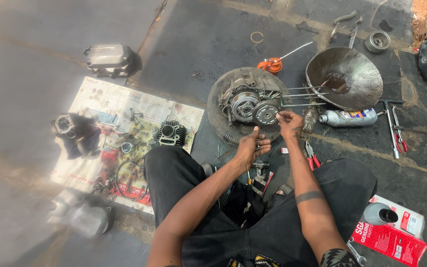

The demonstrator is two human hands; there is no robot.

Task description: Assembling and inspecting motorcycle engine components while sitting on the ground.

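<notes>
An opened engine case [245,101] with exposed clutch and gears rests on a round metal disc [217,113] in front of my knees. My right hand [289,122] hovers at the case's right side, its fingertips pinched on a small part too tiny to identify, next to the round gear [266,113]. Several long studs [302,96] stick out to the right of the case. My left hand [251,147] is below the case, fingers loosely curled; whether it holds anything is unclear.
Newspaper [100,104] at left carries a finned cylinder [170,133], a gasket ring and small parts. Engine covers [109,59] lie around it. A metal bowl [344,76], oil bottle [349,117], orange oil can [271,64], T-handle wrenches [396,128], red pliers [312,157] and a red box [390,242] lie right.
</notes>
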